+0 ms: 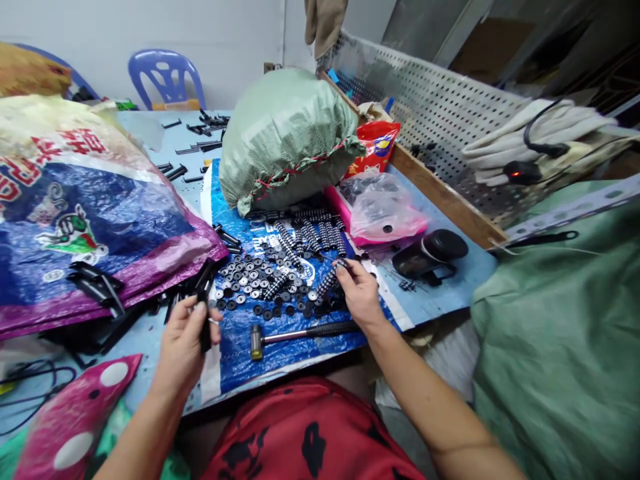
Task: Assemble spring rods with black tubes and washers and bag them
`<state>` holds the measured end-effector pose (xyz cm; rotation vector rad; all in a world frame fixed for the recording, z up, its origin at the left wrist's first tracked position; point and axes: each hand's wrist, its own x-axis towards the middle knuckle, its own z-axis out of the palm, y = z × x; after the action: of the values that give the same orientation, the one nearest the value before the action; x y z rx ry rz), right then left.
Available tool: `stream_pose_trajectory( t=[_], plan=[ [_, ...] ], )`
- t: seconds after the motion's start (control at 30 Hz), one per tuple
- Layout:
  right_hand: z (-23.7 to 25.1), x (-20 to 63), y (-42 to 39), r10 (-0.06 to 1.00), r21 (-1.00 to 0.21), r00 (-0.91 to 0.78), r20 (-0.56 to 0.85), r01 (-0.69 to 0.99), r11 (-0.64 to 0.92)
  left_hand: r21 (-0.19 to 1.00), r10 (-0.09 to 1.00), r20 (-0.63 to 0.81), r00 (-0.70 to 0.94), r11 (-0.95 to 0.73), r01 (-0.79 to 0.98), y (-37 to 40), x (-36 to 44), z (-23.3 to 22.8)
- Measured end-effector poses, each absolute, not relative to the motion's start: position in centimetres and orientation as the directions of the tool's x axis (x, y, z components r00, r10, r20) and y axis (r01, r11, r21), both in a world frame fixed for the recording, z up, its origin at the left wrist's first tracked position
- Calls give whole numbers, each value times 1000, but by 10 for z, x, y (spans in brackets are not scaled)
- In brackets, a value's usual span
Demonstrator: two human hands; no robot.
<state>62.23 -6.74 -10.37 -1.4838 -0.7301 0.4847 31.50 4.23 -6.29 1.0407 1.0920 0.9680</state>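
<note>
— Red cloth with black blotches (310, 433) fills the bottom centre of the frame, closest to the lens. What sits just above it?

— At lower centre a small hammer (300, 333) lies on a blue woven sheet (240, 360), its metal head to the left and its dark handle running right, ending just beside the person's right wrist.

— And the hands?

— The left hand (187, 340), at lower left of centre, is closed around a slim black rod (204, 317), held roughly upright with the fingers wrapped over it. The right hand (360, 293), right of centre, pinches one end of a stack of black washers (327, 283) threaded in a row; the stack slants down to the left onto the sheet.

— What surrounds them?

— Loose black washers (255, 280) are scattered across the blue sheet between the two hands, with more threaded stacks (315, 237) lying above them. A bulging green sack (285, 133) stands at upper centre, and a pink plastic bag (383, 213) lies to its right. A large printed purple and blue bag (80, 207) covers the left side, with black clips (97, 287) near its lower edge. A blue plastic chair (165, 77) stands at upper left.
</note>
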Motion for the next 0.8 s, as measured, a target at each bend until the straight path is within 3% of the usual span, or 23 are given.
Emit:
stream_pose_trajectory(
  t=[0.07, 0.13, 0.17, 0.23, 0.43, 0.57, 0.67, 0.73, 0.8],
  plan=[
    [-96, 591, -63, 816, -925, 542, -199, -378, 25, 952, 917, -266, 297, 299, -71, 26, 329, -63],
    [-88, 564, -60, 877, -715, 276, -393, -692, -102, 940, 882, -290, 372, 335, -62, 12, 341, -66],
    [-86, 552, -59, 885, -643, 187, -427, -751, -152, 939, 872, -289, 394, 338, -59, 6, 345, -68],
    [-83, 534, -60, 887, -618, 139, -441, -764, -187, 946, 865, -277, 418, 322, -41, -1, 348, -71],
    [-87, 502, -64, 887, -697, 277, -370, -714, -68, 986, 904, -165, 394, 137, 98, -18, 358, -76],
    [-90, 492, -66, 901, -830, 364, -237, -557, 7, 990, 884, -67, 462, 4, 138, -27, 373, -80],
    [-98, 504, -74, 950, -972, 304, 70, -192, 133, 986, 877, -122, 464, 52, 161, -27, 371, -77],
    [-104, 518, -81, 907, -911, 155, 391, 201, 359, 978, 868, -187, 461, 118, 174, -25, 364, -74],
    [-108, 530, -86, 817, -710, -60, 573, 462, 532, 969, 852, -226, 473, 148, 197, -24, 355, -72]
  ],
)
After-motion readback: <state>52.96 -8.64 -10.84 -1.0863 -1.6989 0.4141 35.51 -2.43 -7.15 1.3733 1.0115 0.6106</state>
